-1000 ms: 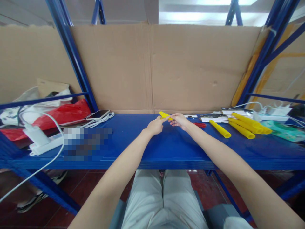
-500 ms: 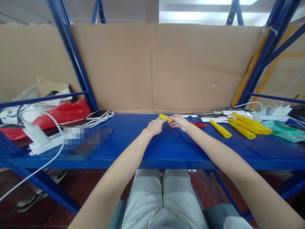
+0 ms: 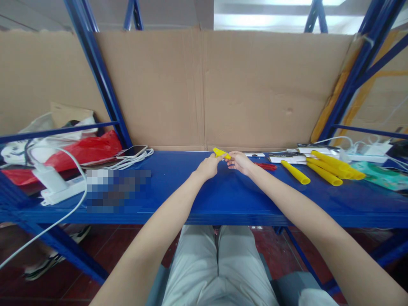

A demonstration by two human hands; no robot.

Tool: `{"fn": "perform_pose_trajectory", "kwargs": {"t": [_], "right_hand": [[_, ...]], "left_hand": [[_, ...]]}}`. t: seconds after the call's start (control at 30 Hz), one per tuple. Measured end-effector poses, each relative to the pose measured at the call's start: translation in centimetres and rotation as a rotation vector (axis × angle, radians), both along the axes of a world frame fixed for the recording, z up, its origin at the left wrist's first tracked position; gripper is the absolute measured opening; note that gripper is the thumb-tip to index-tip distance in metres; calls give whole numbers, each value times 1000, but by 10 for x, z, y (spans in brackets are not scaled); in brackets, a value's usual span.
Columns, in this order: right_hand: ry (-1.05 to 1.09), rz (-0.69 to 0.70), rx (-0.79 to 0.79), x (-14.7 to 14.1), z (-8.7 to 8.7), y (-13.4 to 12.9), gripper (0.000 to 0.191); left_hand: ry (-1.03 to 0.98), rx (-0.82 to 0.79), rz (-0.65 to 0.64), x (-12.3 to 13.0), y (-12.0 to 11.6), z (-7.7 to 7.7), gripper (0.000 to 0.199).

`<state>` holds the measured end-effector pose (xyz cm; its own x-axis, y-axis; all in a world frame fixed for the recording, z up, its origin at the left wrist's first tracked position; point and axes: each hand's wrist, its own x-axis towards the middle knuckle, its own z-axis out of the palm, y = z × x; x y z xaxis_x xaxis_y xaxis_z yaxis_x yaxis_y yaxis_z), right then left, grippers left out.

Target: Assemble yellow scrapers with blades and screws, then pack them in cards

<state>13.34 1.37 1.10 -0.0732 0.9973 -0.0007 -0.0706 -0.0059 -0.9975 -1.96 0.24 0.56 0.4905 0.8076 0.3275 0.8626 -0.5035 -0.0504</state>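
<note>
A yellow tapered tube is between my two hands, just above the far part of the blue tabletop. My left hand has its fingers closed on the tube from the left side. From the right, my right hand pinches the tube's other end between thumb and fingers. My fingers hide part of the tube. Just beyond my right hand lies a red object, partly covered by the hand and wrist. To the right rest a single yellow tube and a pile of several similar yellow tubes.
White cables and a phone lie at the back left, near a red bag and a white power strip. Flat packets and a green patterned pouch sit on the right. A cardboard panel stands behind the blue table.
The tube's free end looks slightly higher and wider in view, so the tube has tilted or turned a little. Both hands keep nearly the same place.
</note>
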Motion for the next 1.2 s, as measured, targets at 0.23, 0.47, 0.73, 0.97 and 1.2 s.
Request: {"fn": "perform_pose_trajectory", "kwargs": {"t": [0.23, 0.47, 0.73, 0.97, 1.2], "right_hand": [[58, -23, 51, -2, -7, 5, 18], [47, -97, 84, -4, -5, 2, 12], [-110, -117, 180, 0, 1, 8, 20], [-578, -363, 361, 88, 15, 32, 32], [-1352, -367, 48, 152, -11, 50, 37]], "left_hand": [[-3, 12, -9, -2, 0, 2, 61], [-9, -17, -3, -2, -5, 5, 65], [-198, -54, 21, 3, -3, 4, 65], [-1137, -518, 56, 8, 0, 17, 70], [-1403, -759, 82, 10, -2, 21, 74]]}}
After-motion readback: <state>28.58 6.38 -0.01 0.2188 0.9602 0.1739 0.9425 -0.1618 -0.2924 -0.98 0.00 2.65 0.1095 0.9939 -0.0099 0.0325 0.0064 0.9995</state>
